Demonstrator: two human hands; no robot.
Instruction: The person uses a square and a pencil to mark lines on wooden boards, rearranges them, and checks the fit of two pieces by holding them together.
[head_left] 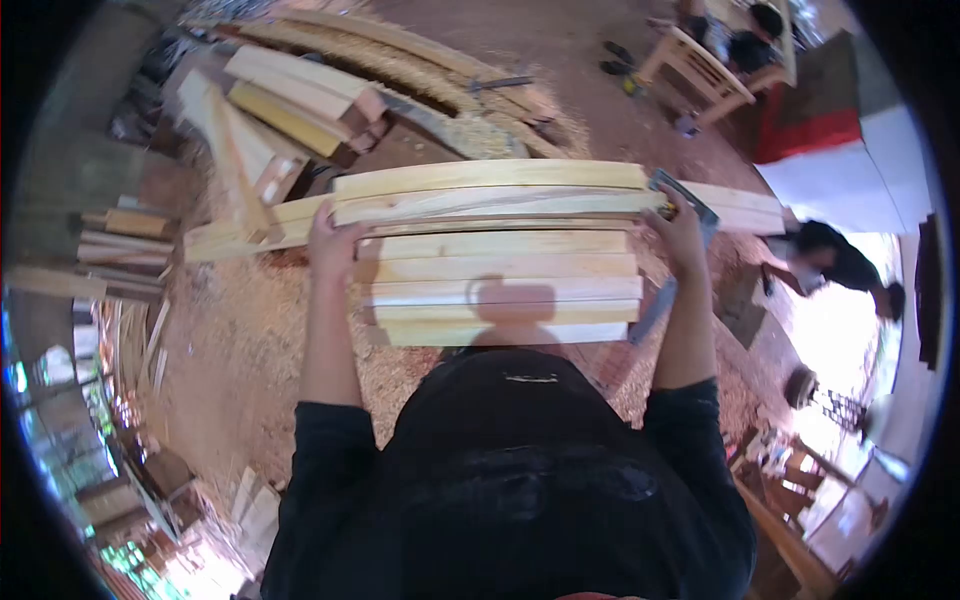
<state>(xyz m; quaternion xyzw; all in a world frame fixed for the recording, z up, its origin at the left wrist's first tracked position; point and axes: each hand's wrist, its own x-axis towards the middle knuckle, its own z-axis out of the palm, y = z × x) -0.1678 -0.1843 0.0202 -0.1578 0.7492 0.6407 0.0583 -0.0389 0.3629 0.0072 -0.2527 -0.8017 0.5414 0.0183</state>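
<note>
Pale wooden boards lie side by side across a longer plank in front of me. My left hand is closed around their left end. At the opposite end, my right hand grips the boards too, its fingers partly hidden. Beside the right fingers is a small yellow-and-dark item I cannot make out. A flat, dark-edged tool lies at that end. Closer to my body, several more boards rest in a row, with my shadow across them.
Stacked timber and a hammer-like tool lie at the back left. A long plank extends to the right. Sawdust and shavings cover the floor. One person is at the right, another by a wooden frame at the back.
</note>
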